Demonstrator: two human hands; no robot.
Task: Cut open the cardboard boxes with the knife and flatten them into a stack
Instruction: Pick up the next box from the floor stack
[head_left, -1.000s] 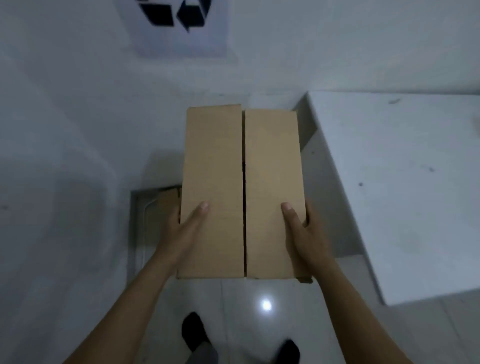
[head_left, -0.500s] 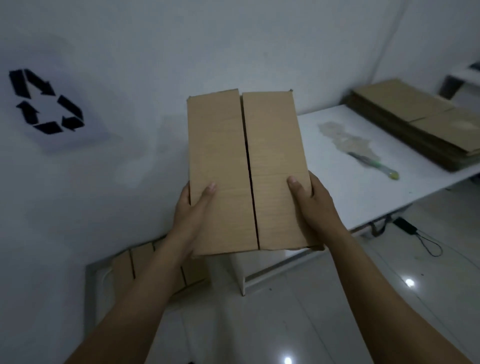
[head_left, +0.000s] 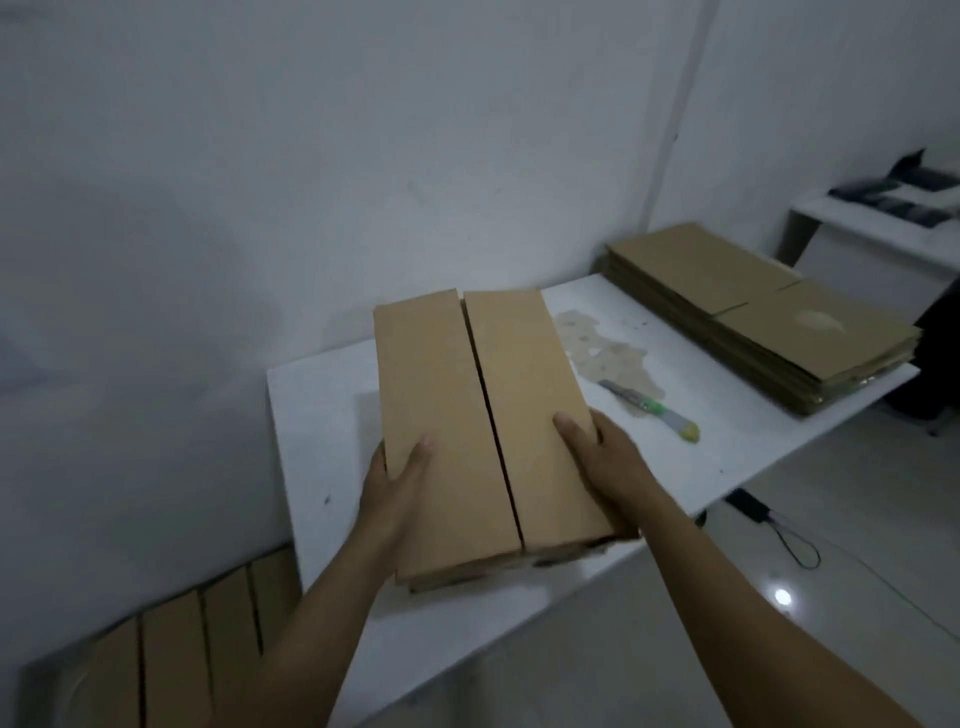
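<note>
Head view: looks forward and down past two bare forearms onto a work corner in dim light.
Wall (head_left: 311, 182): pale and plain, it fills the upper half behind everything.
Floor (head_left: 727, 649): glossy light tiles, with a bright lamp reflection at the right.
Table (head_left: 322, 415): white top, its long back edge against the wall, running from the centre out to the right.
Flattened stack (head_left: 753, 322): brown cardboard sheets piled flat on the far right end of the table, edges roughly squared.
Cardboard box (head_left: 467, 415): closed and brown, with its two long top flaps meeting at a dark centre seam. It sits over the near left part of the table, tilted a little towards the camera. Whether its underside touches the tabletop cannot be told.
Floor boxes (head_left: 171, 660): a row of similar closed boxes stands low at the left, beside the table's end and along the wall.
Side table (head_left: 883, 228): white, at the far right, carrying dark items too blurred to name.
Left hand (head_left: 389, 488): grips the box's left side, the thumb lying across the top flap and the fingers hidden beneath.
Right hand (head_left: 602, 457): grips the box's right side, the thumb on top and the fingers wrapped around the edge.
Stain (head_left: 608, 353): a blotchy greyish patch on the tabletop, just right of the box.
Knife (head_left: 649, 408): green and yellow handle, lying on the table at the stain's near edge, between the box and the stack, touched by neither hand.
Cable (head_left: 779, 535): thin and dark, looped on the floor under the table's right end.
</note>
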